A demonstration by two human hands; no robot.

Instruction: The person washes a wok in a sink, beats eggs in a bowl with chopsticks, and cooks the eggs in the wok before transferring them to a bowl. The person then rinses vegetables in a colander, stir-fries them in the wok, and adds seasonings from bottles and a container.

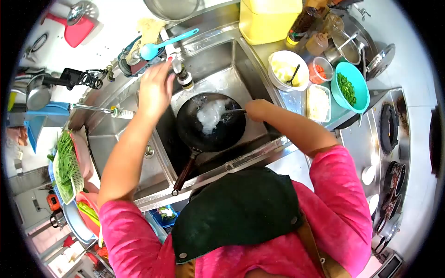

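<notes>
Apron (236,215); right hand (257,111) holding utensil (235,110) over wok (189,124); bottle label (294,36) illegible.

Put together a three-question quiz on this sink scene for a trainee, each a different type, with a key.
1. Multiple choice: Where does the round black wok sit? A) on the stove; B) in the right-hand stainless-steel basin; C) in the left-hand basin.
2. True or false: The round turquoise bowl holds chopped greens.
3. Short answer: Which bare hand is nearer the metal tap?

Key:
1. B
2. True
3. The left hand; the right hand holds a thin utensil over the wok.
</notes>
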